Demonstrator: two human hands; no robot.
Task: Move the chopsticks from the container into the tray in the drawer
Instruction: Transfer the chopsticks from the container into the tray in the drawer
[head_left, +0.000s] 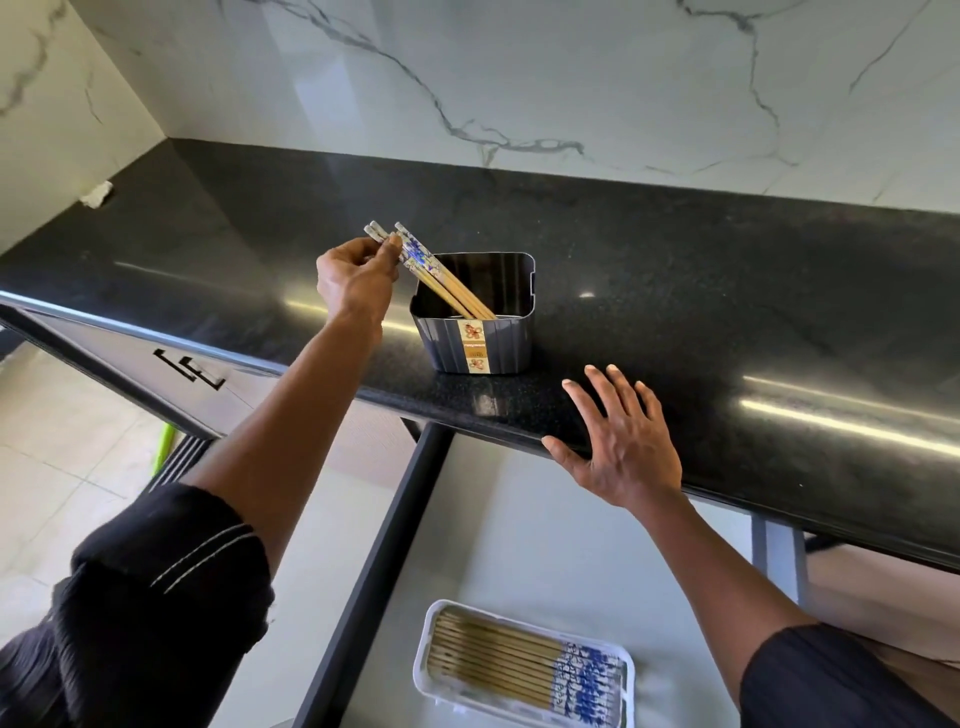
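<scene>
The left hand (358, 275) pinches the tops of a few chopsticks (441, 283) leaning in the dark container (478, 343). A row of chopsticks fills the white tray (524, 667) in the drawer (519, 519). The right hand (623, 441) lies flat on the counter (727, 312), fingers spread.

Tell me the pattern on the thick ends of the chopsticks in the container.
Blue floral print on white; the chopsticks show it best in the head view.

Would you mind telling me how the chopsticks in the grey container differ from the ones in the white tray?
The container chopsticks lean tilted, patterned ends up; the tray chopsticks lie flat, side by side. The container chopsticks are only a few; the tray chopsticks are many. The left hand pinches the container chopsticks; nothing touches the tray chopsticks. Both have tan shafts and blue-patterned ends.
</scene>
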